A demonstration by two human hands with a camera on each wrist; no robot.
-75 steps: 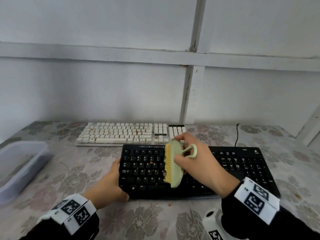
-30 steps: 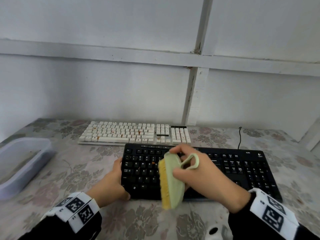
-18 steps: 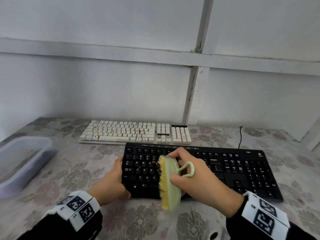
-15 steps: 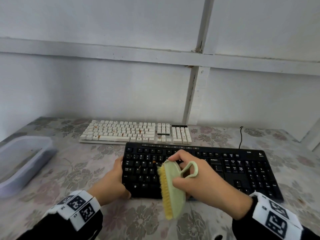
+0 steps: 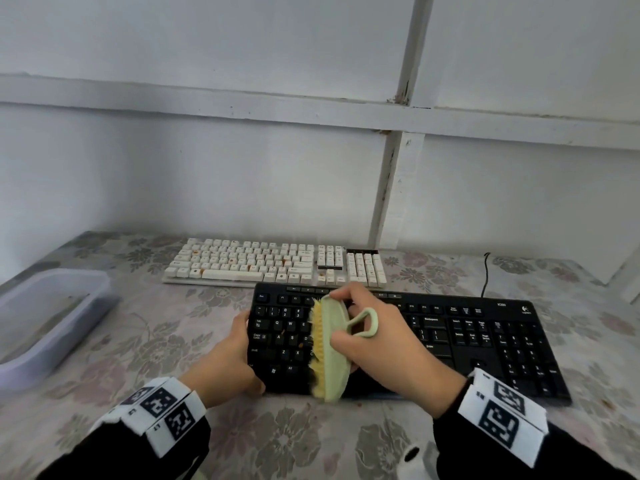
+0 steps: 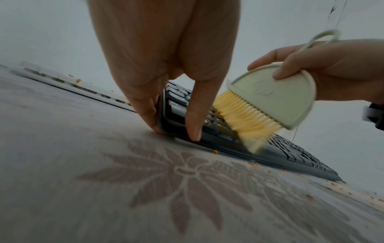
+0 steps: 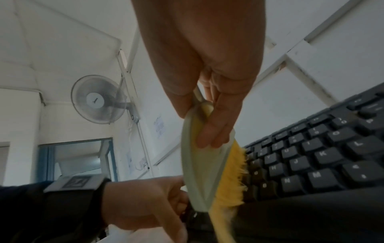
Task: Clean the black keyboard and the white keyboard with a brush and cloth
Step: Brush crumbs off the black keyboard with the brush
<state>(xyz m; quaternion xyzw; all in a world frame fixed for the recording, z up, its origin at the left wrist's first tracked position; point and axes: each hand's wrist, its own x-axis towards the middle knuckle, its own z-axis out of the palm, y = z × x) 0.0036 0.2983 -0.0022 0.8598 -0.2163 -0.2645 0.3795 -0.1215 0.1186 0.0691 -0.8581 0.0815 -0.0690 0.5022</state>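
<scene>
The black keyboard (image 5: 467, 341) lies near the front of the flowered table, with the white keyboard (image 5: 263, 263) behind it. My right hand (image 5: 384, 348) grips a pale green brush (image 5: 332, 351) with yellow bristles by its body and loop handle. The bristles press on the left-middle keys (image 7: 322, 156) and reach the front edge. My left hand (image 5: 232, 362) holds the keyboard's front left corner, its fingers (image 6: 145, 106) against the left side and the thumb on the front edge. Orange crumbs (image 6: 253, 163) lie on the cloth by the keyboard's front. I see no cloth for wiping.
A lavender plastic tub (image 5: 52, 327) stands at the table's left edge. The black keyboard's cable (image 5: 486, 275) runs back toward the white wall. A white object (image 5: 412, 459) pokes up at the table's front edge. The white keyboard carries orange specks.
The brush, which hung past the keyboard's front edge half a second ago, has moved back onto the keys, as part of repeated strokes. My left hand keeps its hold.
</scene>
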